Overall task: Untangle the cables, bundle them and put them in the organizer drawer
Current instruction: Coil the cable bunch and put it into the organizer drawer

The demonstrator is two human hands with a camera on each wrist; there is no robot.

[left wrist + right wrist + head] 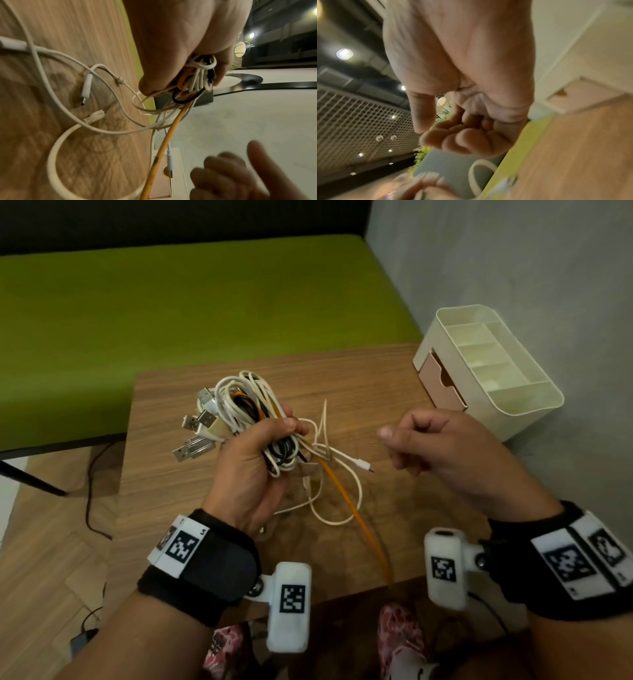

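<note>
My left hand [263,450] grips a tangle of cables [239,409] above the wooden table [376,378]; white, black and orange strands and several USB plugs stick out of the fist. An orange cable [356,518] and loose white loops [342,491] trail from it onto the table. The left wrist view shows my left hand [180,60] closed round the cables [197,79], the orange cable [164,148] hanging below. My right hand [418,440] hovers to the right with fingers curled and nothing in it; in the right wrist view this right hand [467,129] is empty. The cream organizer [524,405] stands at the back right, its pink drawer [442,385] closed.
A green bench [205,302] lies beyond the table and a grey wall [548,268] runs along the right, close behind the organizer. A dark cord [90,491] trails on the floor at the left. Bare tabletop shows between my right hand and the organizer.
</note>
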